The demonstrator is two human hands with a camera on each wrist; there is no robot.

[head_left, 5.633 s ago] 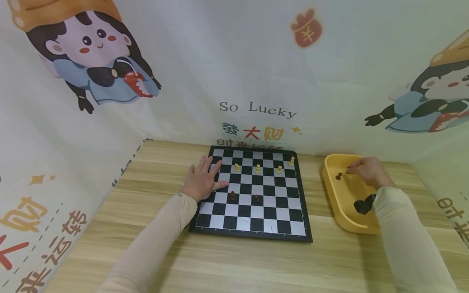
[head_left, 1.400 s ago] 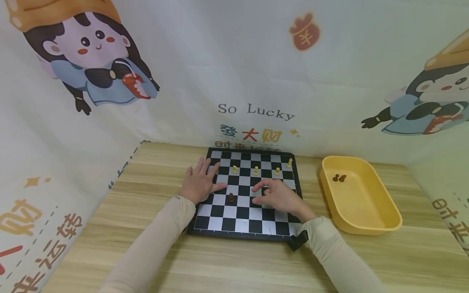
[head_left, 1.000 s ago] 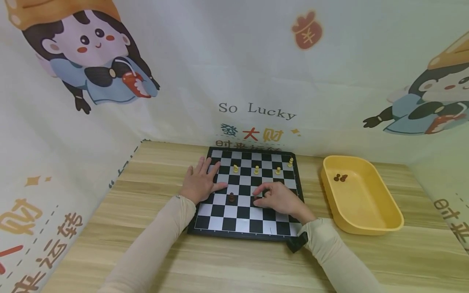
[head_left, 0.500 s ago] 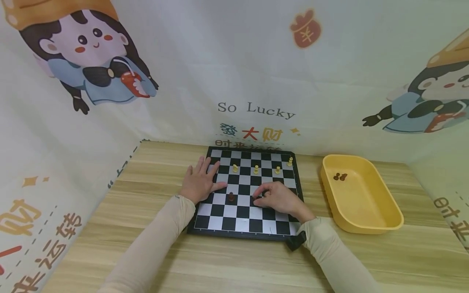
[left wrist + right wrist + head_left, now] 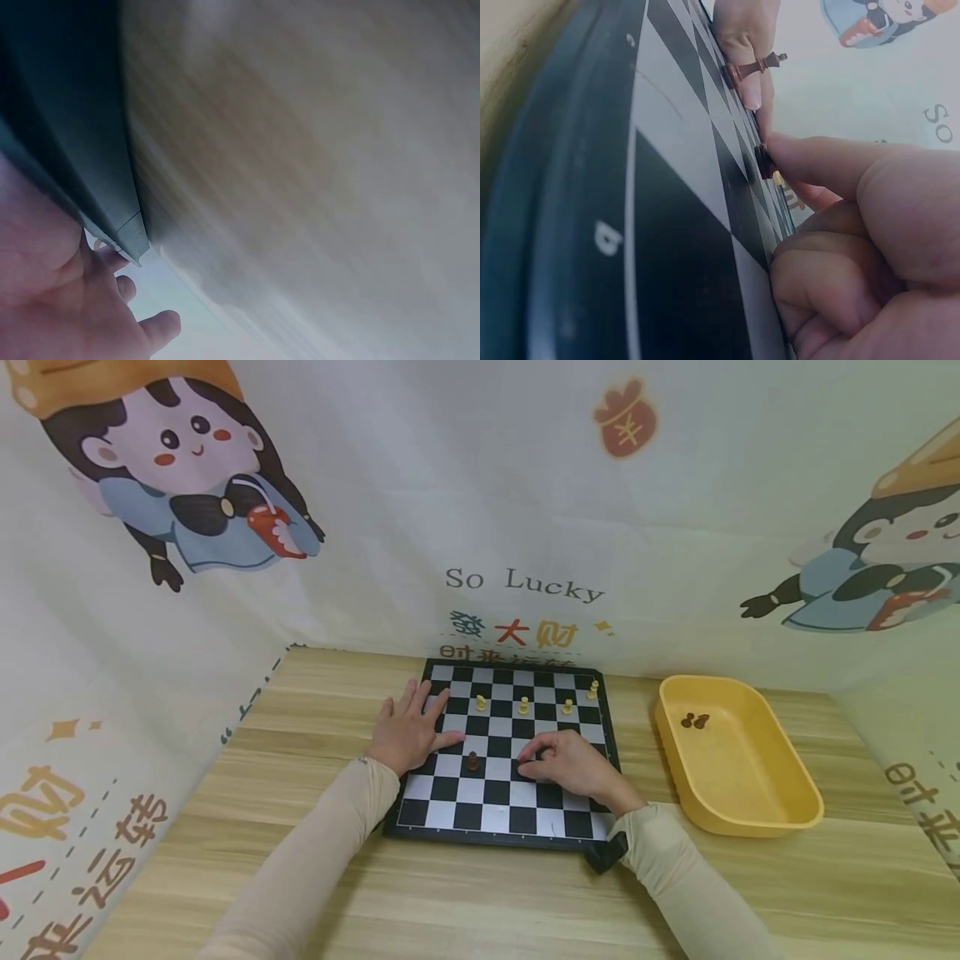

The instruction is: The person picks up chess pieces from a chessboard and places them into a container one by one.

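Note:
On the wooden table lies a black-and-white chessboard. My left hand rests on its left edge with fingers spread, and the left wrist view shows the palm by the board's dark side. My right hand is over the right half of the board, thumb and index finger pinching a dark brown chess piece at the board's surface; most of that piece is hidden. A brown king stands between the hands, closer to my left thumb. Several pale yellow pieces stand upright farther back.
To the right of the board is a yellow tray with two brown chess pieces near its far left corner. A printed cloth backdrop hangs behind the table. A black device is strapped at my right wrist.
My right hand came from the tray to the board. Over the last second and a half its thumb and index finger closed on the brown piece. My left hand kept its place.

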